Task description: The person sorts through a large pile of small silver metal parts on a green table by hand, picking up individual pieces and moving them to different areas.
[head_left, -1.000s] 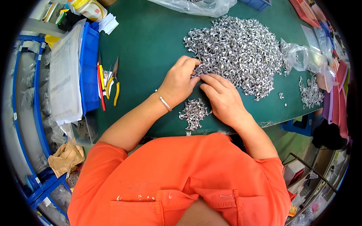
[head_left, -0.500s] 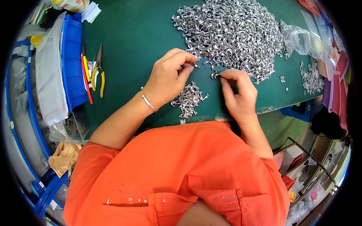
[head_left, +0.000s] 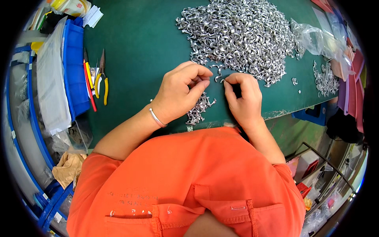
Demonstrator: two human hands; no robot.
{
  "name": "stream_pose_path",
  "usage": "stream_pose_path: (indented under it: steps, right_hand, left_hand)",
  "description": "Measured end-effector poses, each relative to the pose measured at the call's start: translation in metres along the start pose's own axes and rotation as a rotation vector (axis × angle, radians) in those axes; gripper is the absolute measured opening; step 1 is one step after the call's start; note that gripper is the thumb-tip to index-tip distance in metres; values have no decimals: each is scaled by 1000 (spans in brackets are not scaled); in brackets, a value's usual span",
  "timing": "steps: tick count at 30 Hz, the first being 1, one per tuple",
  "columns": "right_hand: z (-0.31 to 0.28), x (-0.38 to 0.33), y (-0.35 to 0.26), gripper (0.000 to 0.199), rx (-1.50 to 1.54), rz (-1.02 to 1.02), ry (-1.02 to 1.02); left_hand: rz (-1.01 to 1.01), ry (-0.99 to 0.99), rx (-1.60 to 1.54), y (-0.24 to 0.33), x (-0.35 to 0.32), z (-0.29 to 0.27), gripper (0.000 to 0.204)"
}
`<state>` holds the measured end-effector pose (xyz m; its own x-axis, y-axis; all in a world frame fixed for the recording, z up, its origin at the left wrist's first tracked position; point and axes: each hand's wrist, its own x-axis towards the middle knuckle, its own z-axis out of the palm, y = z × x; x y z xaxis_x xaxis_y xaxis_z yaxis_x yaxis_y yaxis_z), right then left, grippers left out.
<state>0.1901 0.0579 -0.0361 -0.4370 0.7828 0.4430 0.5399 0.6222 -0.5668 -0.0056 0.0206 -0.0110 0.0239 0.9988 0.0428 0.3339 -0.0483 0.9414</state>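
A big heap of small silver metal clips (head_left: 241, 35) lies on the green table mat (head_left: 142, 59). My left hand (head_left: 181, 93) is curled just below the heap, thumb and fingers pinched together over a small pile of clips (head_left: 199, 108) near the table's front edge. My right hand (head_left: 242, 96) sits beside it, its fingertips pinching a small silver clip (head_left: 222, 81). What the left fingers hold is hidden. A silver bangle (head_left: 157, 117) circles my left wrist.
A blue bin (head_left: 75, 71) covered by a clear bag stands at the left. Yellow-handled pliers (head_left: 102, 79) and a red tool lie beside it. A crumpled clear plastic bag (head_left: 316, 39) and a smaller scatter of clips (head_left: 325, 79) lie at the right.
My hands have come closer together just under the big heap. The view has shifted, so the heap now sits higher and more central.
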Motion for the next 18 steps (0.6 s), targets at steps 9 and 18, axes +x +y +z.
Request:
stream_pose_path:
  steps: [9, 18]
  right_hand:
    - [4, -5, -21, 29, 532, -60, 157]
    - [10, -13, -32, 30, 819, 117, 192]
  left_hand:
    - [-428, -246, -655, 6, -6, 0, 17]
    - [-228, -73, -655, 3, -16, 6, 19]
